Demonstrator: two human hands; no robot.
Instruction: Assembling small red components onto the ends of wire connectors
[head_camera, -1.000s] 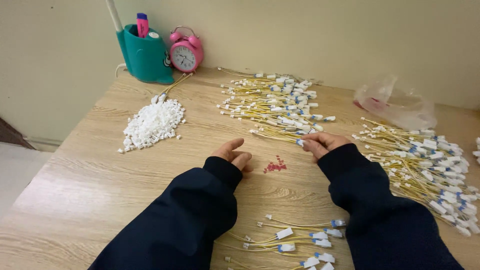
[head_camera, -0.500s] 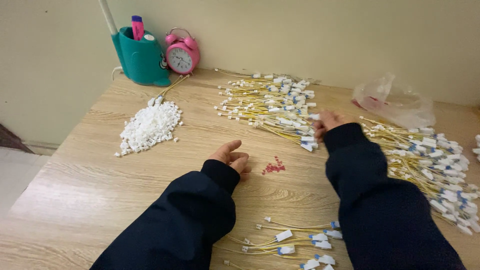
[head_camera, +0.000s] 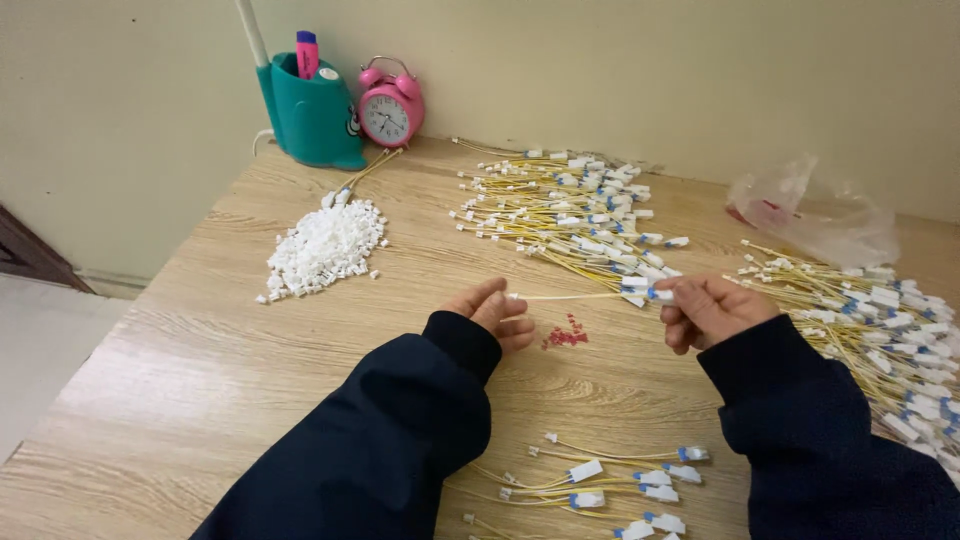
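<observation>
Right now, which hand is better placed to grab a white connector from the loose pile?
Left. The left hand is on the same side of the table as the white pile, with bare wood between. The right hand pinches the tagged end of the yellow wire and sits farther away.

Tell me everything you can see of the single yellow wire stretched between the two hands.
The thin yellow wire runs level and nearly straight above the wooden table. Its right end carries a small white connector with a blue mark, pinched by the right hand; its left end meets the fingertips of the left hand. It looks like plastic-coated wire, lifted clear of the table.
</observation>
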